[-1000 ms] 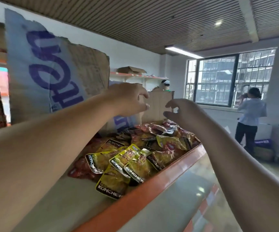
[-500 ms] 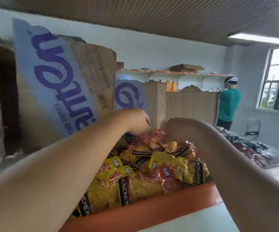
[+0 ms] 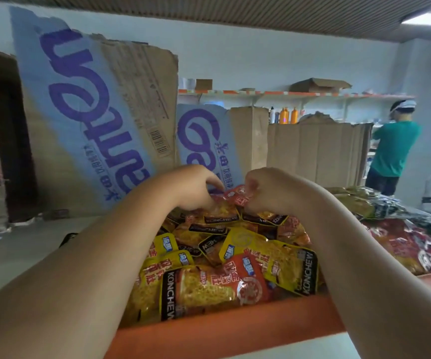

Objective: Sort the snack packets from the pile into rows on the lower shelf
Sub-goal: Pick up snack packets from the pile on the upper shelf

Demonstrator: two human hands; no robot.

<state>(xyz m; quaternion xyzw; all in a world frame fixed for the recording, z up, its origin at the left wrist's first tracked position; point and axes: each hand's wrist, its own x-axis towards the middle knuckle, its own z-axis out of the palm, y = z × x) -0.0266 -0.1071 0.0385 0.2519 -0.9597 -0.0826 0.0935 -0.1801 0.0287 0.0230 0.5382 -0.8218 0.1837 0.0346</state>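
Two bare forearms reach from the near edge to the far top of the pile (image 3: 235,255) of yellow and orange-red snack packets, which is heaped on the shelf (image 3: 222,330) just behind its orange front lip. The right hand (image 3: 268,190) has its fingers (image 3: 251,183) curled tight and pinches the right end of a small red packet (image 3: 237,197) on the far crest of the pile. The left hand (image 3: 196,187) is just left of that packet, knuckles up, with its fingers (image 3: 215,182) curled down towards the heap. Their tips are hidden, so I cannot tell whether they hold anything. The hands are close together with the red packet between them. Nearest the lip, a large orange packet and a yellow one overlap, both printed KONCHEW. To the right a second heap (image 3: 403,242) of dark red and black-and-silver packets spreads out. Behind the pile stand torn cardboard sheets: a tall sheet (image 3: 92,120) with purple lettering on the left, a lower sheet (image 3: 209,136) beside it, and a plain brown sheet (image 3: 312,149) further right. Orange bottles (image 3: 288,115) show above the brown sheet, below a wall shelf (image 3: 287,94) that carries an open box. At far right a person (image 3: 393,149) in a green shirt stands facing away.
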